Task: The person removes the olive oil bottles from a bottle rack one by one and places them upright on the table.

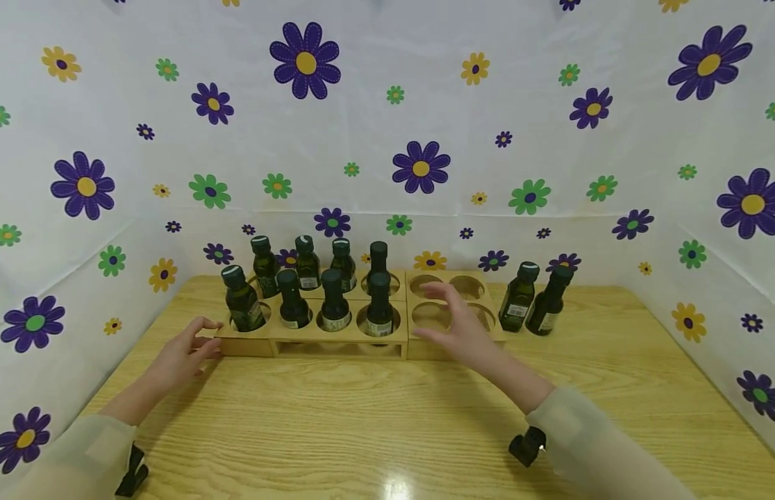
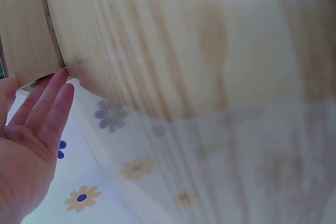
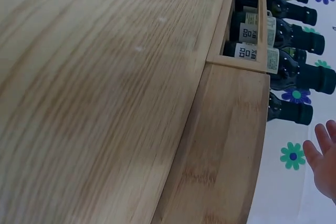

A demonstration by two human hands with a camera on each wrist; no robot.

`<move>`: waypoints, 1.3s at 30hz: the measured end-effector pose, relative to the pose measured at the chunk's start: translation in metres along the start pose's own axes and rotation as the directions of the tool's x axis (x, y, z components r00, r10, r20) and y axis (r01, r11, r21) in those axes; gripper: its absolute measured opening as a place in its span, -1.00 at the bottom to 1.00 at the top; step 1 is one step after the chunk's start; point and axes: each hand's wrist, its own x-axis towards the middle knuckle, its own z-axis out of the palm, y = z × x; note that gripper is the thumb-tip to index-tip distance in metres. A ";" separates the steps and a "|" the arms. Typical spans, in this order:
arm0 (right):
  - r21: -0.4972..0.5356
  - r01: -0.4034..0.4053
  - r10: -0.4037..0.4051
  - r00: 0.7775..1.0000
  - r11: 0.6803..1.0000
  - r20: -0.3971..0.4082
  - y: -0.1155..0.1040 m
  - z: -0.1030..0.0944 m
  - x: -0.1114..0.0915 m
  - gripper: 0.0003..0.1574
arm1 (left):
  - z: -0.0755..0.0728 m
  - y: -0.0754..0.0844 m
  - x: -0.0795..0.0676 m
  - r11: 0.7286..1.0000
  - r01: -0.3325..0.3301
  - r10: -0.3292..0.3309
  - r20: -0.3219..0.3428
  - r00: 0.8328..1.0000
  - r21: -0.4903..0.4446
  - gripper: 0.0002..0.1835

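Note:
A low wooden bottle rack (image 1: 245, 346) with round holes stands at the back of the table. Straight fingers of my left hand (image 1: 184, 354) touch its left end, close to the front left bottle (image 1: 242, 305); the left wrist view shows the fingertips (image 2: 64, 72) along the rack's lower corner. My right hand (image 1: 465, 335) hovers over the rack's right end section (image 1: 428, 350), where the round holes bear no bottles. Its fingers and thumb are spread apart in a loose curve, with nothing between them. Several dark green bottles (image 1: 380, 305) stand in two rows in the left and middle sections.
Right of the rack, two more dark bottles, one square-shouldered (image 1: 517, 302) and one round (image 1: 546, 309), stand on the table (image 1: 337, 423) side by side. A white cloth (image 1: 356, 139) printed with flowers hangs behind and along both sides.

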 end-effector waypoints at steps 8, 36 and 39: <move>-0.010 -0.021 0.022 0.998 1.000 0.064 0.008 0.019 0.016 -0.11 | 0.001 0.001 -0.001 1.000 -0.004 0.004 0.002 1.000 -0.001 -0.71; -0.021 -0.159 0.160 0.970 0.987 0.184 0.023 0.051 0.039 -0.12 | 0.002 0.000 0.000 1.000 -0.005 0.005 0.000 1.000 0.008 -0.70; -0.025 -0.168 0.170 0.965 0.985 0.199 0.022 0.052 0.040 -0.14 | 0.002 0.000 0.000 1.000 0.001 -0.001 0.002 1.000 0.004 -0.70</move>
